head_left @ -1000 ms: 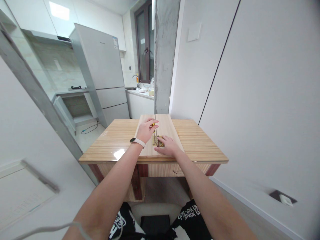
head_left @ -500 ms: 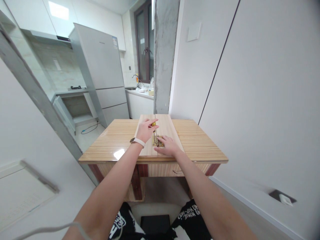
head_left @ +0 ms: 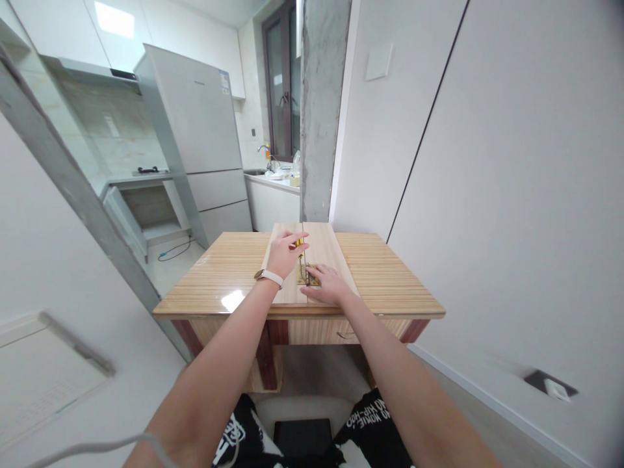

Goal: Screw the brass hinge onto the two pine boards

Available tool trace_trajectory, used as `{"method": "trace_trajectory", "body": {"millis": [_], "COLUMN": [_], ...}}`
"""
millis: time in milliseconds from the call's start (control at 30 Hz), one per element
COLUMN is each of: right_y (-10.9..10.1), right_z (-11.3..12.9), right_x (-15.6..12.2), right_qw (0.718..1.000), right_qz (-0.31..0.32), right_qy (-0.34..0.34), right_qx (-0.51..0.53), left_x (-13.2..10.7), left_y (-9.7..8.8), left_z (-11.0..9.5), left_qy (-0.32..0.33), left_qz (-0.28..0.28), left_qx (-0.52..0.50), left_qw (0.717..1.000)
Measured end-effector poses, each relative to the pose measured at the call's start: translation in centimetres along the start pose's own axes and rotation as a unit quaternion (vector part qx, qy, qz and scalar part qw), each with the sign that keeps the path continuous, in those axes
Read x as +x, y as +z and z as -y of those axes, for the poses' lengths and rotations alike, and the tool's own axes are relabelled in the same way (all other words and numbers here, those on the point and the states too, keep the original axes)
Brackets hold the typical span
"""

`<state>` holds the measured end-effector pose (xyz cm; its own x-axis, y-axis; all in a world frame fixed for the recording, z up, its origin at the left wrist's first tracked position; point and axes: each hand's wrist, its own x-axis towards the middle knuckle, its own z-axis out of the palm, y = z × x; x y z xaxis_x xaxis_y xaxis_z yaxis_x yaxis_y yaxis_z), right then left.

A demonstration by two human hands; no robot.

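Observation:
My left hand, with a pale watch band at the wrist, pinches the yellow and dark handle of a screwdriver. The shaft points down to a brass-coloured hinge, which spans the seam between two light wooden boards. The tip's exact contact with a screw is too small to make out. My right hand lies on the right board, its fingers stretched out and touching the hinge's right side.
Beneath the boards is a striped wooden table with a drawer below its front edge. A grey pillar and a white wall stand behind and to the right. A fridge is at the back left.
Almost nothing differs. The fingers of my left hand have shifted slightly on the screwdriver handle; my right hand stays in place on the hinge.

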<state>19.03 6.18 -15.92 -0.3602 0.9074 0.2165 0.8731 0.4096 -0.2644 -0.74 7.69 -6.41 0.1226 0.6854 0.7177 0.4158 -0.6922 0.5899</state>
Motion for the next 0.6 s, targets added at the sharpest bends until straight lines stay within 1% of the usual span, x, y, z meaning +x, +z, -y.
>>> {"method": "trace_trajectory", "body": {"millis": [133,200,300,433,500,600], "right_y": [-0.04,-0.08,-0.16,-0.18,-0.12,0.02], "right_z": [0.0,0.04,0.12,0.14,0.08,-0.01], "right_x": [-0.14,-0.2,-0.21,-0.14,-0.13,-0.18], "right_qw": [1.0,1.0,1.0,1.0,1.0,1.0], "right_qz": [-0.008,-0.012,-0.009,-0.005,-0.004,-0.01], "right_qy": [-0.003,-0.004,-0.005,-0.004,-0.005,-0.007], "right_qx": [0.0,0.001,0.003,0.003,0.003,0.001], "left_x": [0.09,0.04,-0.04,0.05,0.18,0.35], "left_y": [-0.17,-0.02,0.14,-0.16,-0.36,-0.39], "left_z": [0.06,0.15,0.17,-0.09,-0.2,-0.18], "left_qy": [0.049,0.047,0.019,0.004,0.02,0.059], "left_qz": [0.052,0.066,0.06,0.028,0.034,0.07], "left_qx": [-0.007,-0.031,-0.043,0.019,0.039,0.024], "left_qw": [0.997,0.996,0.997,0.999,0.998,0.996]}}
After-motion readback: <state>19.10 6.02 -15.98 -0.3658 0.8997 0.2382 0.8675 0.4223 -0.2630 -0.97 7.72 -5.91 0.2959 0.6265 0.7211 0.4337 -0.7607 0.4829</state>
